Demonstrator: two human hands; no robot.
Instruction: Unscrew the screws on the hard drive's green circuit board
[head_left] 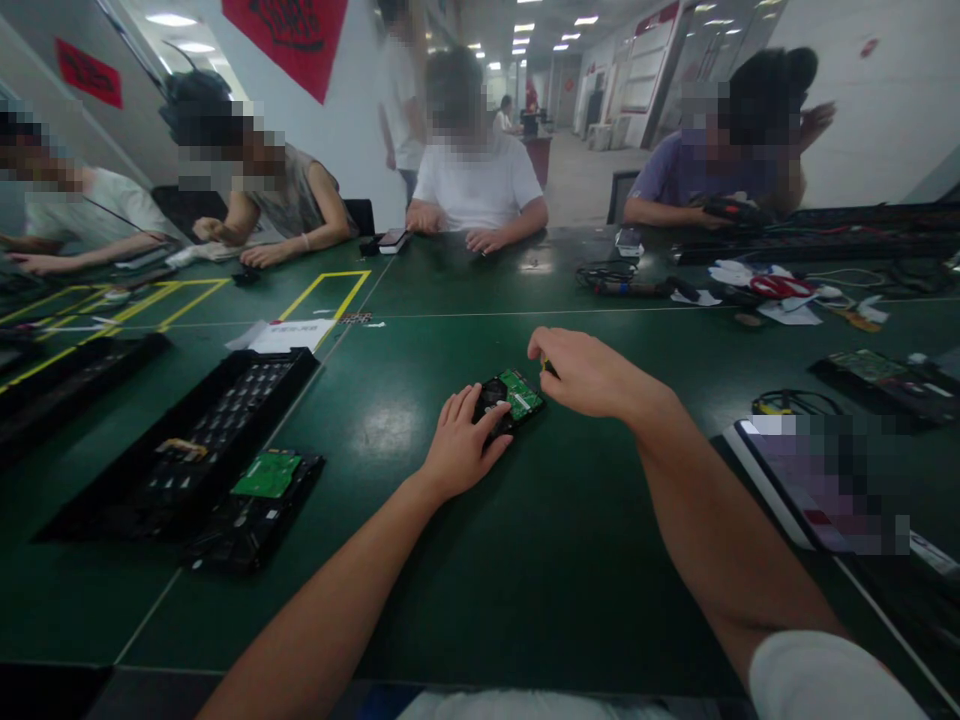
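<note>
A hard drive (520, 397) lies on the green table in front of me, its green circuit board facing up. My left hand (465, 440) holds it down from the left, with the thumb along the near edge and the fingers over the dark casing. Just right of the drive, my right hand (581, 372) is raised with bent fingers closed around a small yellow-and-black tool (546, 366). Most of that tool is hidden by the hand, and its tip does not show.
Another hard drive (266, 475) lies on the left beside a long black tray (304, 372) with small parts inside. A tablet-like screen (795, 490), a coiled cable (799, 403) and a further circuit-board unit (874, 370) lie on the right. Several people sit across the table (420, 590).
</note>
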